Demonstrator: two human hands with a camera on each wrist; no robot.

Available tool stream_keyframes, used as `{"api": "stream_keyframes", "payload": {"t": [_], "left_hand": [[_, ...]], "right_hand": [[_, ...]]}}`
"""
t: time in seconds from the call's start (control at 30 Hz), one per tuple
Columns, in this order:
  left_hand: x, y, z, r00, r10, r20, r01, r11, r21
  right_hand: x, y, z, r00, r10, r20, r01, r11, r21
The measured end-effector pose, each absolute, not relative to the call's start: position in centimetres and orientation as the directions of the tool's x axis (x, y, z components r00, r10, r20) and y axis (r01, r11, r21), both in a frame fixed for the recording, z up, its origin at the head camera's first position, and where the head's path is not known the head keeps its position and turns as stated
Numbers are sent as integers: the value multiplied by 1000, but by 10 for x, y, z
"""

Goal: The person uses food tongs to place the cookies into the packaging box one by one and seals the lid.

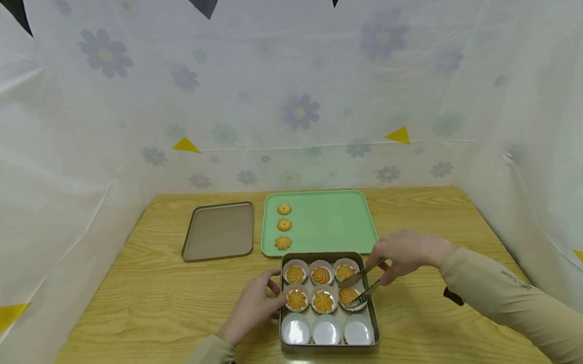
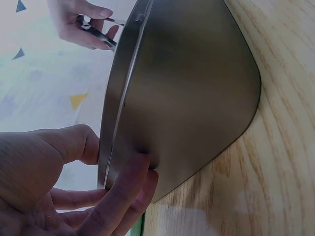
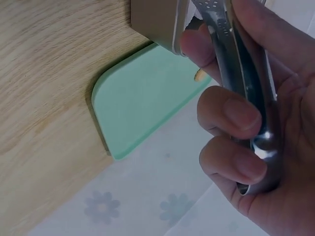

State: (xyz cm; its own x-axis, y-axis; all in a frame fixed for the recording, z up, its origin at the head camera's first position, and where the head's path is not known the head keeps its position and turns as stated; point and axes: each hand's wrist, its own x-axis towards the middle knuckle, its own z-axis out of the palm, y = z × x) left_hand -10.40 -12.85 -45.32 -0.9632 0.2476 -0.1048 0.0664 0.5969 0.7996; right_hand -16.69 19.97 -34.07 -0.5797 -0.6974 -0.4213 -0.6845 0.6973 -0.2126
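Note:
A deep square baking pan [image 1: 330,346] holds paper cups in rows; the two farther rows contain swirled cookies, and the three nearest cups hold none. My left hand [image 1: 256,305] holds the pan at its left rim; in the left wrist view its thumb is at the rim and its fingers [image 2: 120,196] lie against the outer wall. Perforated metal tongs [image 3: 231,64] are gripped in my right hand [image 1: 407,251]. Their spread tips are over the right column, one by the far cup and one on the cookie [image 1: 347,296] in the middle row.
Behind the pan lies a green tray [image 1: 329,218] with three cookies [image 1: 284,225] in a column along its left side. A shallow brown tray [image 1: 219,231] is to its left. White flowered sheeting [image 1: 246,95] encloses the wooden table [image 1: 145,324] at the back and sides.

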Motion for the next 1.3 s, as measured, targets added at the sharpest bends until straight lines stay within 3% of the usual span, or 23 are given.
{"api": "stream_keyframes", "payload": {"t": [0.27, 0.5, 0.73, 0.97, 1.3], "left_hand": [[-103, -129, -453, -962, 251, -112, 61, 592, 804], [-103, -128, -453, -961, 253, -109, 65, 593, 803], [-103, -128, -453, -961, 252, -114, 59, 591, 805], [-103, -128, -452, -961, 250, -117, 54, 585, 809], [-104, -128, -452, -962, 249, -116, 45, 560, 827]], "right_hand": [[-183, 215, -355, -540, -747, -388, -580, 664, -472], [-195, 216, -372, -583, -767, -267, -511, 602, -613], [-207, 202, -383, -692, -694, -197, -443, 624, -643], [-218, 172, -385, -792, -571, -218, -355, 720, -596], [-233, 123, -392, -837, -469, -282, -314, 834, -453]]}}
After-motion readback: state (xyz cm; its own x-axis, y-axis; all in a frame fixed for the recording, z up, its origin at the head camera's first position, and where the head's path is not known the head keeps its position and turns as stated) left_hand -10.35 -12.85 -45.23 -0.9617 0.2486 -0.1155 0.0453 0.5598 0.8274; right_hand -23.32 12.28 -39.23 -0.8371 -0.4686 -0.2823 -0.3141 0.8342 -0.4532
